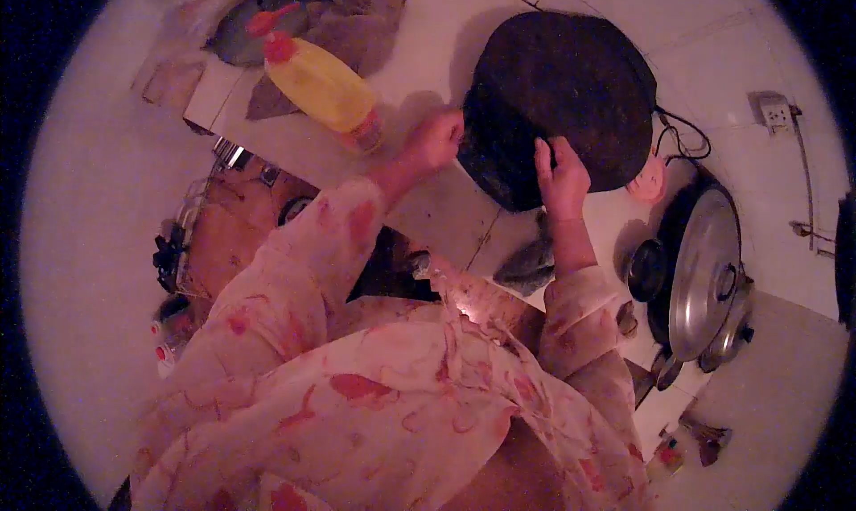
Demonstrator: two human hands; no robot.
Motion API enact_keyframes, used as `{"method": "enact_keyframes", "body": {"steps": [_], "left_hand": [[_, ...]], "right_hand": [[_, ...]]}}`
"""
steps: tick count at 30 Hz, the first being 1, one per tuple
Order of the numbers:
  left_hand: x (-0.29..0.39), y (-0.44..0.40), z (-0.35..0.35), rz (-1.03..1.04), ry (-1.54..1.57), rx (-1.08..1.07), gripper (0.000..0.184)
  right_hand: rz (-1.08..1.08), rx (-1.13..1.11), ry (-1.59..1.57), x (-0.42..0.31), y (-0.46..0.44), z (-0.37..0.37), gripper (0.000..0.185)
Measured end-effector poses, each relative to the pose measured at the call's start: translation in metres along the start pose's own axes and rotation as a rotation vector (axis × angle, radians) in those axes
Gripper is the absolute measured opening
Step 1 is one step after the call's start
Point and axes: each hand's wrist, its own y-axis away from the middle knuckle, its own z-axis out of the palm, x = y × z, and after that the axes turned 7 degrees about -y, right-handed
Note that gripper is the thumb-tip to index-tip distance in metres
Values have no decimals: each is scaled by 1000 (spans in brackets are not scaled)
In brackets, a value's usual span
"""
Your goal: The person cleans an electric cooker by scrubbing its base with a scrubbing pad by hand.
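Note:
A large dark round object (571,92), flat on top and deep at the side, stands at the upper middle. My left hand (434,143) is at its left edge with curled fingers; what they hold, if anything, is hidden. My right hand (562,174) is at its near lower edge, fingers bent against the dark surface, with a narrow gap beside the index finger. Left of my left hand lies a yellow bottle (325,87) with a red cap. A pink round item (648,179) sits partly behind the dark object, near a black cord.
On the right is a black pan with a metal lid (704,275). A wall socket (777,115) is at the upper right. Dark cloths (357,25) lie at the upper left. A grey cloth (528,263) is below my right hand. A brown surface (236,230) shows at left.

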Motion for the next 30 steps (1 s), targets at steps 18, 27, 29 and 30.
{"method": "enact_keyframes", "body": {"steps": [18,27,29,30], "left_hand": [[-3,-15,6,-47,28,-23,8],[8,-8,-4,25,-69,0,10],[12,-12,-2,-3,-147,56,11],[9,-11,3,45,-212,49,13]], "right_hand": [[30,-24,8,-2,0,-4,28],[58,-52,8,-3,1,-6,28],[61,-77,17,-1,1,-8,27],[75,-102,29,0,2,-8,27]]}}
